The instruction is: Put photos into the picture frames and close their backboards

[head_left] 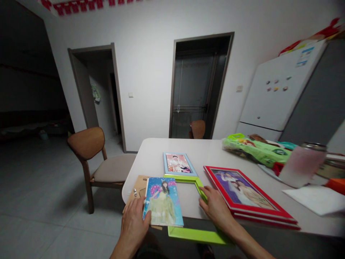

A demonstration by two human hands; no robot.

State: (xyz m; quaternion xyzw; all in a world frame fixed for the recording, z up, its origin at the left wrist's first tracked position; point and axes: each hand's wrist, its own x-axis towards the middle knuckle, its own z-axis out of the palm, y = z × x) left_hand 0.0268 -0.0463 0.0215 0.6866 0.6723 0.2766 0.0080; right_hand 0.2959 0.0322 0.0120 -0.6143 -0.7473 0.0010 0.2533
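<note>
Table (208,148) is filling the near view, with a wooden chair (114,168) standing off its left end. Red frames (239,189) are lying stacked on the right, the top one showing a couple's portrait. Green frame (196,234) is lying left of that stack, its lower bar reaching past the table's near edge; bare tabletop is showing through its opening. Brown backing board (138,190) is resting at far left, partly covered. Print (164,203), a figure in a pale dress on blue, is overlapping the board and the green frame's left side. Blue frame (180,164) is sitting just beyond the green one's upper bar.

Right hand (215,205): fingers bending over the green frame's right bar, thumb on the inner side; grip appearing closed on it. Left hand (133,219): half curled, thumb touching the print's left edge; cannot tell whether the grip is closing underneath. Metal clip (135,192) is showing on the board, smallest item noted.

Judgement: print and open frame are being handled together; the next move is calling for a steady frame and an unbent print.
</note>
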